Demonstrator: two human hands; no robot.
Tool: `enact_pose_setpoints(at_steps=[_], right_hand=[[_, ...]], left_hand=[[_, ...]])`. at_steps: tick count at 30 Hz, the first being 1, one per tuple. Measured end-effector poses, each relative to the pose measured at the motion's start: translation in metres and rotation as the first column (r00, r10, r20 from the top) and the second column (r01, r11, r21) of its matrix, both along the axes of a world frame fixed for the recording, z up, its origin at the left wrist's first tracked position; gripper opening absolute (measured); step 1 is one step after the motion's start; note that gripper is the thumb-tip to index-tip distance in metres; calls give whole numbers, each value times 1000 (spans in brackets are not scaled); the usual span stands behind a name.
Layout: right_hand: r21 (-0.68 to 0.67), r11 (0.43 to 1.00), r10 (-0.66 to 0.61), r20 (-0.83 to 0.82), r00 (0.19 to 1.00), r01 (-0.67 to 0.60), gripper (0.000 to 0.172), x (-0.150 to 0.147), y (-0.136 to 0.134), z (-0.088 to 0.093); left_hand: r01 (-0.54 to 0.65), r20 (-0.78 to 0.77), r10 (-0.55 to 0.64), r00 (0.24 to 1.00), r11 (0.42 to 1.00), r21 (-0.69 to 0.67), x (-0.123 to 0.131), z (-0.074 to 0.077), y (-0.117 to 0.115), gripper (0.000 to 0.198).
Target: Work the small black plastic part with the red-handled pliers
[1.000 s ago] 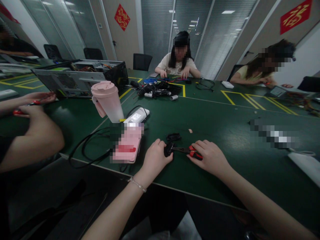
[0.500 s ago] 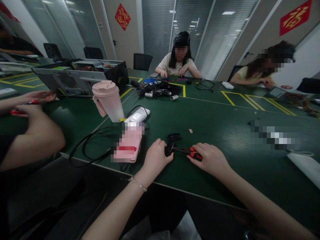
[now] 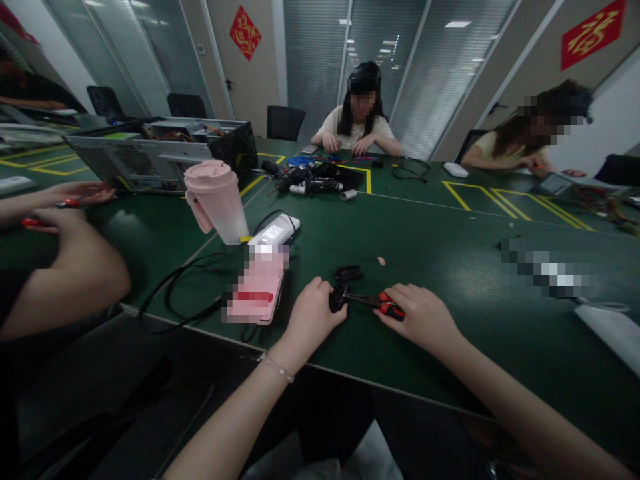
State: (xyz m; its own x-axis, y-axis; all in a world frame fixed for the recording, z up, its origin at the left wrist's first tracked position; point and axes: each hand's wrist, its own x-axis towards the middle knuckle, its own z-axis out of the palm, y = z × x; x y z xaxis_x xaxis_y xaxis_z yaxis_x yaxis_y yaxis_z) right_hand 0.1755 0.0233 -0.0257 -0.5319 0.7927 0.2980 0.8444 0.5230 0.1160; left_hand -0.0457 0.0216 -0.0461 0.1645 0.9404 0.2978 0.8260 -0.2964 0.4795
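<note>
Between the fingers of my left hand is a small black part, held just above or on the green table; its exact kind does not show. My right hand is closed round the red and black handles of a pair of pliers. The pliers' jaws point left and meet the near side of the black part; whether they grip it is too small to tell. Just beyond my left fingertips lies another black piece, and a small tan scrap is farther back.
Left of my hands lie a pink phone, a white power bank and a black cable. A pink cup stands behind them. An opened computer case and a drill are farther off. A co-worker's arm reaches in from the left.
My hands, the pliers and the black part hold almost the same position. Across the table, a co-worker's hands have shifted slightly.
</note>
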Motion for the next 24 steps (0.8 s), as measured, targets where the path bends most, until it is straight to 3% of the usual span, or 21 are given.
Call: enact_pose_setpoints(at_steps=[9,18,24], right_hand=[[69,997,17,48,999,-20,35,1,0,2],[26,1000,-3,17,1000,2,38,0,0,-1],[101,994,36,41,998,-40,35,1,0,2]], left_hand=[[7,-1,-8,1000,1000,-5,0,-1,2,21],[-5,-10,5,1000,1000,8,1,-2,1,21],[1,0,-1,1000,1000,3,0,-3,1,21]])
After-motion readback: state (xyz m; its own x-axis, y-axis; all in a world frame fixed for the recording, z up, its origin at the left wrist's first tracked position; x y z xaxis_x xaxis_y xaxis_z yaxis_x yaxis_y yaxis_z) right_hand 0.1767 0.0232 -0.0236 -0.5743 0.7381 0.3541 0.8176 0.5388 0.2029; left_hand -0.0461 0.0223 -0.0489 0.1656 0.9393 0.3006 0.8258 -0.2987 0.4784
